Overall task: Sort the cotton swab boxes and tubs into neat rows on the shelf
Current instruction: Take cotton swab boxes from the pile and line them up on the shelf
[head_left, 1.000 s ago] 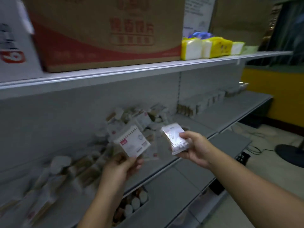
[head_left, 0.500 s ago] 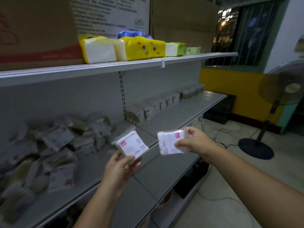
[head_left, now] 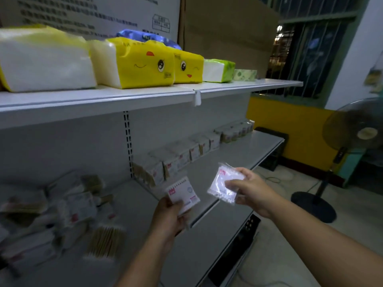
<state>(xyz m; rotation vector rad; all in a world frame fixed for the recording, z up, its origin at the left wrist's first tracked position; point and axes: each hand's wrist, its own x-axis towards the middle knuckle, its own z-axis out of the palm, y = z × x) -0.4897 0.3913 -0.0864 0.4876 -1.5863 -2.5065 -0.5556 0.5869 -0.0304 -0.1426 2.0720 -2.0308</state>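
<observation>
Two bare hands are held out in front of a grey metal shelf unit (head_left: 238, 154) in a dim room. A flat white cotton swab box (head_left: 183, 193) with a pink mark at its corner is gripped by the left hand (head_left: 169, 218), fingers closed around its lower edge, and is held tilted just above the front edge of the middle shelf. A clear plastic swab packet (head_left: 222, 184) is pinched between thumb and fingers of the right hand (head_left: 251, 189), a little to the right of the box and apart from it.

Along the back of the middle shelf, a neat row of swab boxes (head_left: 186, 156) is seen standing side by side, running away to the right. On the left part of the same shelf, a loose, blurred heap of swab packs (head_left: 68, 212) is spread about, with a bundle of wooden-stemmed swabs (head_left: 105, 242) at its front.

On the upper shelf, tissue packs (head_left: 143, 65) are lined up, two with yellow cartoon-face wrappers. A standing fan (head_left: 352, 139) is seen at the far right on the floor.
</observation>
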